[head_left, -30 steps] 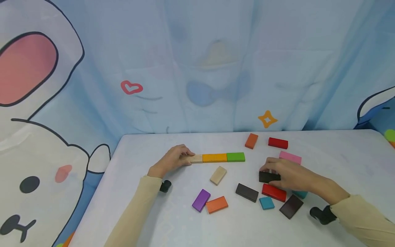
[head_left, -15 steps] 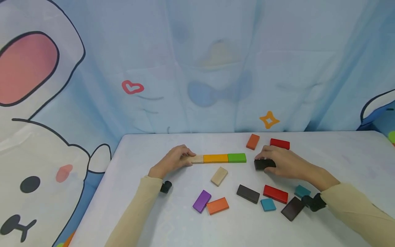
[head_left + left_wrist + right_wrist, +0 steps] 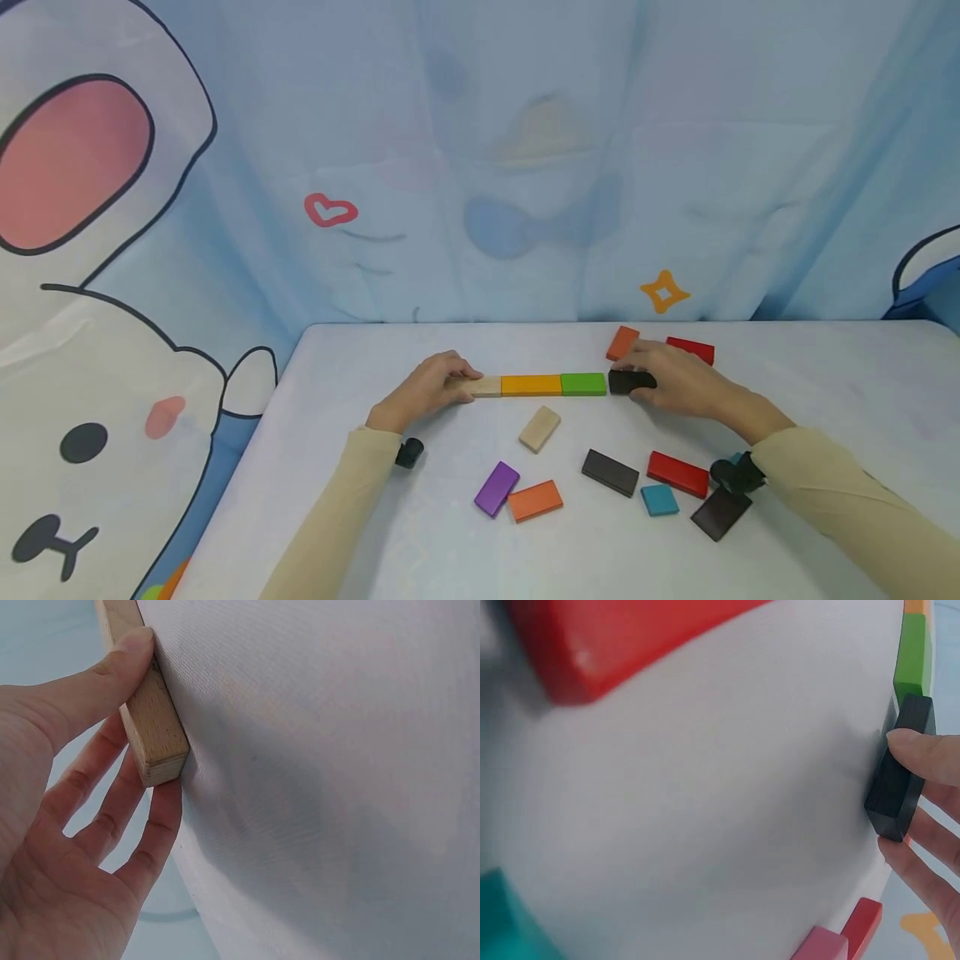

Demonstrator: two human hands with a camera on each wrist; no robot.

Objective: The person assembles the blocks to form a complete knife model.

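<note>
A row of blocks lies across the table: a plain wooden block (image 3: 486, 387), a yellow block (image 3: 531, 385) and a green block (image 3: 583, 384), end to end. At the row's left end my left hand (image 3: 429, 388) grips the plain wooden block, thumb on one side and fingertips on the other (image 3: 154, 724). My right hand (image 3: 678, 379) pinches a black block (image 3: 628, 382) just beyond the green block's right end. In the head view a thin gap seems to part black from green. The right wrist view has the black block (image 3: 901, 769) between thumb and fingers, close to the green one (image 3: 912, 656).
Behind my right hand lie an orange block (image 3: 622, 342) and a red block (image 3: 692, 350); a pink block (image 3: 823, 946) shows in the right wrist view. Nearer me are loose wooden (image 3: 539, 429), purple (image 3: 497, 489), orange (image 3: 536, 501), dark (image 3: 611, 472), red (image 3: 678, 474) and teal (image 3: 660, 500) blocks.
My right hand has carried the black block left and away from me, from beside the red block to the green block's end. My left hand keeps its grip on the wooden block.
</note>
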